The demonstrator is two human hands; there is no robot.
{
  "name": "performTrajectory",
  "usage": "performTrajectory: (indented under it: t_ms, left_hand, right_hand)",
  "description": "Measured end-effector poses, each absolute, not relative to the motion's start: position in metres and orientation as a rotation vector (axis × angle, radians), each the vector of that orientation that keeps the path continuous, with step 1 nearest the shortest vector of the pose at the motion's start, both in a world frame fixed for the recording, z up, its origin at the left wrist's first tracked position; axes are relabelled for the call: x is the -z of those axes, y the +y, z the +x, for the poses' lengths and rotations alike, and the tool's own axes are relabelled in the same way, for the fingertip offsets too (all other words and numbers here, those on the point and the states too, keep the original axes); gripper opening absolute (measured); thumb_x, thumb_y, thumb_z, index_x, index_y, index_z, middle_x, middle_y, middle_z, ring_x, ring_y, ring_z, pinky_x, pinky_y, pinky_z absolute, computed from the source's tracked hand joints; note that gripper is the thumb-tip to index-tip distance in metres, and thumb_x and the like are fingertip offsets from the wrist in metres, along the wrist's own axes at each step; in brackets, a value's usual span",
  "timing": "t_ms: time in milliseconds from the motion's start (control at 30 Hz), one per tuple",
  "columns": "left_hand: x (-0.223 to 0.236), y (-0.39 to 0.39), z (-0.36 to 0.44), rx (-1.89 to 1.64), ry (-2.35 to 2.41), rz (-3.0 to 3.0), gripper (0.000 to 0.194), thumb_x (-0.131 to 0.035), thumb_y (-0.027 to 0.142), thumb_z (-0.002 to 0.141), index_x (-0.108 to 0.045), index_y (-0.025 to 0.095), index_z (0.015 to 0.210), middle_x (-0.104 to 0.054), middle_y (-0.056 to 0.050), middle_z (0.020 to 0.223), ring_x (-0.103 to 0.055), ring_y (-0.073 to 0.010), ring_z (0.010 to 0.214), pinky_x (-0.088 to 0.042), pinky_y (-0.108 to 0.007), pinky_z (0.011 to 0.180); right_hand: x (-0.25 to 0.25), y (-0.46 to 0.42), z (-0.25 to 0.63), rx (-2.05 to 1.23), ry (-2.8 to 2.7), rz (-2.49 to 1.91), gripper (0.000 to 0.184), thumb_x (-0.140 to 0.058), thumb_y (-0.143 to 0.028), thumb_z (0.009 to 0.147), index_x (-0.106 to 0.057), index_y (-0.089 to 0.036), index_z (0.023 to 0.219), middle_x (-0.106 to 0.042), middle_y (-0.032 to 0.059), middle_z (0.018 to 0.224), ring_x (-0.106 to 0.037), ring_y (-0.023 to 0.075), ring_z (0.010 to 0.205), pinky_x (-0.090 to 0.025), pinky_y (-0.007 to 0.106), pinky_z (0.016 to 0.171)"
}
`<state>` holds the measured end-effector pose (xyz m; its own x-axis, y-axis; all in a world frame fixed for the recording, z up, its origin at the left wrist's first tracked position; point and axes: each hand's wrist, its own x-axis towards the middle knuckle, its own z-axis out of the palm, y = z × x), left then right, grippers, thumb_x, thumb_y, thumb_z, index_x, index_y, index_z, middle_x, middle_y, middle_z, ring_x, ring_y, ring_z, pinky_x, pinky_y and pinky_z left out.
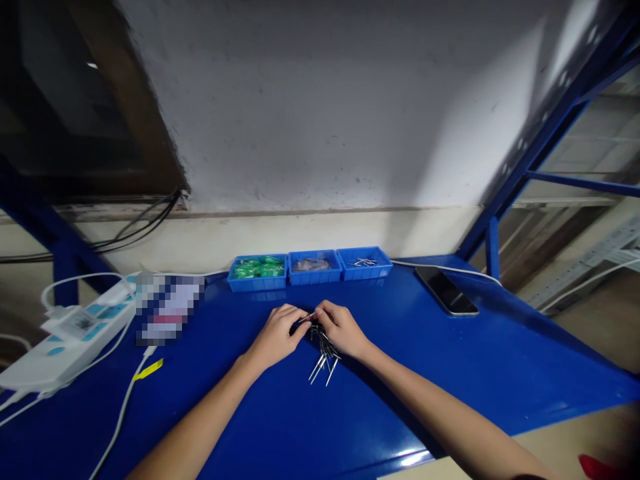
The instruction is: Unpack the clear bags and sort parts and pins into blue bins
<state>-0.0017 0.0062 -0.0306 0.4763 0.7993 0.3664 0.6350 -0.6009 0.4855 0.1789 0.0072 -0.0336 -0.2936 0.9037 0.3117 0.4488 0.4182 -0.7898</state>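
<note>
My left hand (283,333) and my right hand (342,327) meet near the middle of the blue table, fingertips pinched together. Between them runs a thin silvery rod (308,318), gripped from both sides. Its ends are covered by my fingers, and its exact kind is too small to make out. Just below the fingers lies a loose pile of slim black-and-silver rods (327,350), partly hidden by my right hand. Several of their bright ends point towards me.
Along the wall stand three blue bins: one with green pieces (230,275), one with clear wrapped pieces (315,276), one with silver rods (370,272). A black phone (447,291) lies right. Left are a white power strip (90,337), a blurred-out device (170,310) and a cable (124,407).
</note>
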Motion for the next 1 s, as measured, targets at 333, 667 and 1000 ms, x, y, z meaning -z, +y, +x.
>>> performTrajectory:
  t_ms: [333,667,1000]
  left_hand:
    - [0.035,0.008,-0.005,-0.967,1.306,2.391,0.02,-0.044,0.032,0.091,-0.06,0.021,0.087,-0.065,-0.002,0.086,-0.058,-0.0182,0.085,-0.041,-0.033,0.079]
    - [0.036,0.009,-0.005,-1.01,1.366,2.388,0.019,-0.044,0.028,0.091,-0.059,0.021,0.081,-0.064,-0.001,0.079,-0.058,-0.0177,0.078,-0.041,-0.032,0.075]
    - [0.031,0.008,-0.006,-1.011,1.361,2.346,0.03,-0.037,0.029,0.093,-0.051,0.02,0.068,-0.059,-0.001,0.069,-0.056,-0.017,0.072,-0.042,-0.031,0.071]
  right_hand:
    - [0.031,0.008,0.182,-0.688,-1.851,-1.166,0.028,-0.04,-0.033,0.092,-0.057,-0.017,0.076,-0.056,-0.001,0.065,-0.05,0.0114,0.06,-0.037,0.022,0.058]
    - [0.03,0.01,0.187,-0.578,-1.912,-1.109,0.014,-0.049,-0.029,0.088,-0.058,-0.018,0.085,-0.061,0.0026,0.08,-0.056,0.0143,0.071,-0.042,0.025,0.065]
    - [0.022,0.005,0.19,-0.478,-2.048,-1.028,0.015,-0.047,-0.027,0.09,-0.058,-0.019,0.084,-0.058,0.0057,0.084,-0.055,0.0173,0.081,-0.044,0.03,0.076]
